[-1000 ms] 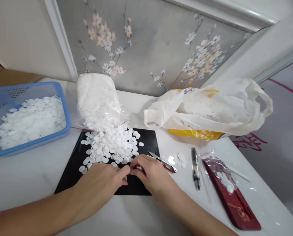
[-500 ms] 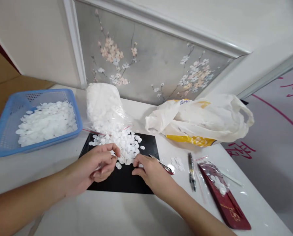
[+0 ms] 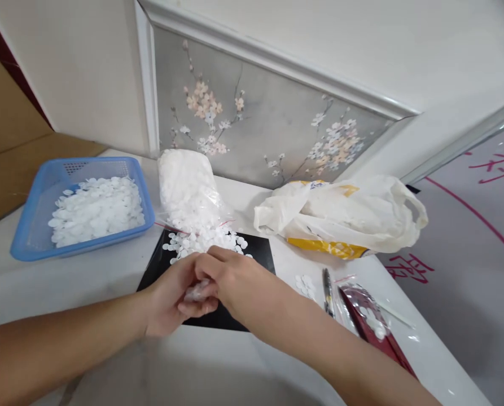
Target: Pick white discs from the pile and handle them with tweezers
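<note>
Head camera: the person's left hand [image 3: 165,301] and right hand [image 3: 239,279] met above the black mat [image 3: 258,256], touching at the fingers. The left hand was turned partly upward, its fingers curled around a pale, shiny bundle [image 3: 197,289], which sat between the 2 hands near the middle of the view. What the bundle consisted of was too blurred to tell. The right hand reached across from above, its fingers bent down toward the bundle; with the fingertips partly hidden, I could not tell whether they gripped it or only touched it.

Just behind the hands, a heap of white discs [image 3: 203,241] lay on the mat, spread in front of a clear bag [image 3: 186,175] full of white contents. To the left, a blue basket [image 3: 34,214] with more white discs inside stood on the white table [image 3: 23,282]. To the right of the clear bag, a white and yellow shopping bag [image 3: 340,217] lay on its side, its handle loop pointing right.

Nearer the right forearm lay a small group of loose discs [image 3: 305,285], then a pen [image 3: 328,293]. Beyond the pen, a small plastic bag [image 3: 366,304] with white pieces lay over a dark red case [image 3: 398,352], which the forearm partly covered.
</note>
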Demonstrator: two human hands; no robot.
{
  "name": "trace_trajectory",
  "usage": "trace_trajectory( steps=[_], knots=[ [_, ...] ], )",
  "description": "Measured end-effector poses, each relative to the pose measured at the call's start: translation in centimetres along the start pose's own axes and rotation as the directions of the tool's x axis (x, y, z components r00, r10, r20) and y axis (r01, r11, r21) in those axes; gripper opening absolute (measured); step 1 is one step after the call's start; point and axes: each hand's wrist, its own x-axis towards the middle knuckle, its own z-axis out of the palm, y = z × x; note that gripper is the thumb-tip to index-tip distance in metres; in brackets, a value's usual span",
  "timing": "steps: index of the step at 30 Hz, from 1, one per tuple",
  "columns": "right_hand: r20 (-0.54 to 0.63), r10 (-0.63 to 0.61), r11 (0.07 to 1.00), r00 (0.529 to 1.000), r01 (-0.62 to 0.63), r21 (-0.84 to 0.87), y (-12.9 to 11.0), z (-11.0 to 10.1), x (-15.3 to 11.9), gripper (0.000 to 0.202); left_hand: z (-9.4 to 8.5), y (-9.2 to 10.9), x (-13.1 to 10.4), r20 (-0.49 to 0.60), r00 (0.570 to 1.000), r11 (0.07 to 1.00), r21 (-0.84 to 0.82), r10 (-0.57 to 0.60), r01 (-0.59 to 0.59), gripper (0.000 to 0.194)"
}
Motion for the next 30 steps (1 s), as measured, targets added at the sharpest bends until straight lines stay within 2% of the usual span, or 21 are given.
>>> trace_trajectory(
  steps=[3,6,9,10,11,12,13,14,15,16,18,19,21,22,23,24,25,27,28,29,30],
  knots=[
    [-0.038,-0.056,0.996,0.998,0.053,-0.076,-1.1,-1.4,0.8,0.029,0.3,1.1,0.2,-0.027,0.992,0.991,-0.031,0.126,-0.127,0.011],
    [-0.258,-0.071,0.994,0.963,0.089,0.059,-0.8,-1.9,0.5,0.041,-0.2,2.6,-0.4,-0.046,0.98,0.98,-0.031,0.194,-0.196,0.012],
    [-0.474,0.129,0.981,0.871,-0.042,0.189,0.8,-0.4,-0.2,0.035,-1.6,5.3,-2.0,-0.068,0.969,0.97,0.074,0.237,-0.232,0.035],
    [-0.468,0.217,0.969,0.856,-0.133,0.207,1.4,0.6,-0.3,0.028,-2.2,6.5,-2.6,-0.083,0.938,0.904,0.307,0.337,-0.297,0.046],
    [-0.393,0.281,0.956,0.876,-0.22,0.193,2.0,1.7,-0.4,0.019,-3.0,7.7,-3.2,-0.114,0.845,0.735,0.562,0.523,-0.379,0.047],
    [-0.311,0.339,0.939,0.888,-0.301,0.166,2.5,3.0,-0.5,0.016,-4.0,9.0,-3.8,-0.14,0.722,0.498,0.81,0.677,-0.31,0.046],
    [-0.256,0.384,0.923,0.887,-0.364,0.124,2.9,4.2,-0.6,0.015,-4.9,10.2,-4.3,-0.131,0.618,0.256,0.96,0.775,-0.118,0.04],
    [-0.231,0.402,0.915,0.886,-0.395,0.077,3.2,5.3,-0.7,0.012,-6.0,11.2,-4.6,-0.088,0.555,0.047,0.995,0.827,0.089,0.033],
    [-0.224,0.414,0.91,0.882,-0.409,0.072,3.5,6.2,-0.7,0.009,-7.0,12.0,-4.9,-0.033,0.547,-0.109,0.968,0.837,0.226,0.026],
    [-0.223,0.421,0.907,0.879,-0.416,0.07,3.6,7.0,-0.7,0.006,-7.9,12.5,-5.0,-0.002,0.573,-0.217,0.924,0.819,0.314,0.023],
    [-0.226,0.429,0.903,0.875,-0.417,0.099,3.8,7.8,-0.7,0.003,-9.2,12.7,-4.8,0.023,0.597,-0.324,0.856,0.802,0.402,0.026],
    [-0.223,0.432,0.902,0.874,-0.415,0.122,3.8,7.9,-0.7,0.005,-9.5,12.5,-4.7,0.068,0.585,-0.365,0.838,0.808,0.406,0.029],
    [-0.216,0.438,0.897,0.873,-0.406,0.178,4.0,7.9,-0.8,0.009,-9.2,11.5,-4.4,0.189,0.507,-0.41,0.835,0.841,0.368,0.033],
    [-0.212,0.439,0.893,0.873,-0.399,0.208,4.1,7.7,-0.9,0.011,-8.7,10.7,-4.3,0.247,0.469,-0.423,0.849,0.848,0.316,0.032],
    [-0.207,0.44,0.889,0.874,-0.392,0.237,4.2,7.5,-1.1,0.013,-7.9,9.8,-4.1,0.304,0.459,-0.441,0.868,0.835,0.227,0.031],
    [-0.199,0.441,0.885,0.875,-0.386,0.262,4.3,7.3,-1.3,0.014,-6.9,8.8,-4.0,0.365,0.467,-0.451,0.889,0.805,0.083,0.029],
    [-0.189,0.443,0.877,0.876,-0.379,0.295,4.4,7.0,-1.6,0.014,-5.8,7.6,-3.7,0.36,0.531,-0.387,0.92,0.767,-0.064,0.025],
    [-0.178,0.456,0.843,0.872,-0.359,0.399,4.5,6.3,-2.4,0.012,-3.5,5.2,-2.9,0.314,0.734,-0.137,0.946,0.603,-0.293,0.017],
    [-0.184,0.468,0.817,0.864,-0.343,0.464,4.6,5.9,-2.8,0.01,-2.3,4.0,-2.3,0.292,0.814,0.0,0.941,0.503,-0.337,0.019],
    [-0.196,0.483,0.786,0.854,-0.324,0.527,4.6,5.5,-3.3,0.008,-1.2,2.9,-1.5,0.29,0.863,0.118,0.923,0.414,-0.366,0.021],
    [-0.208,0.497,0.757,0.842,-0.304,0.579,4.7,5.1,-3.8,0.007,-0.2,2.0,-0.8,0.303,0.89,0.221,0.894,0.342,-0.389,0.019]
  ],
)
